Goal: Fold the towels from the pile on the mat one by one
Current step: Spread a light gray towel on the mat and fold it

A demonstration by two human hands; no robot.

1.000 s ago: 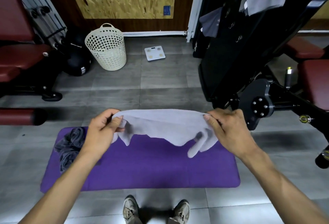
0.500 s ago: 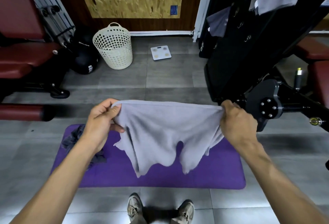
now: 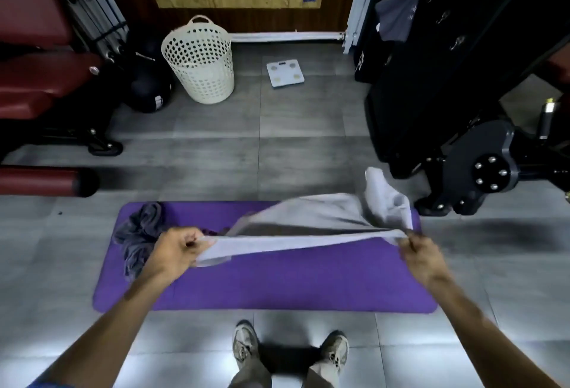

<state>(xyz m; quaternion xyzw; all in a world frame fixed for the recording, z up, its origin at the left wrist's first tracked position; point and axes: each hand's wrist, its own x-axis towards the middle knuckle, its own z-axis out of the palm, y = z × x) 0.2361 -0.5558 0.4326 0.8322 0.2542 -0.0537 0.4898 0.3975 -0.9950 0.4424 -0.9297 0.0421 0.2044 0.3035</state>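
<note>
A light grey towel (image 3: 311, 218) is stretched out flat in the air over the purple mat (image 3: 277, 285). My left hand (image 3: 177, 251) grips its near left corner and my right hand (image 3: 421, 256) grips its near right corner. The far edge billows away from me, and its right far corner flips upward. A crumpled pile of darker grey towels (image 3: 138, 231) lies on the mat's left end, partly behind my left hand.
A cream perforated laundry basket (image 3: 200, 60) stands on the tiled floor beyond the mat, with a white bathroom scale (image 3: 285, 73) to its right. Black gym machinery (image 3: 462, 109) crowds the right side. Red padded benches (image 3: 37, 85) and a black ball (image 3: 149, 91) stand left.
The towel hung down from my raised hands. Both hands have dropped and swung it forward, so it now spreads out level over the mat.
</note>
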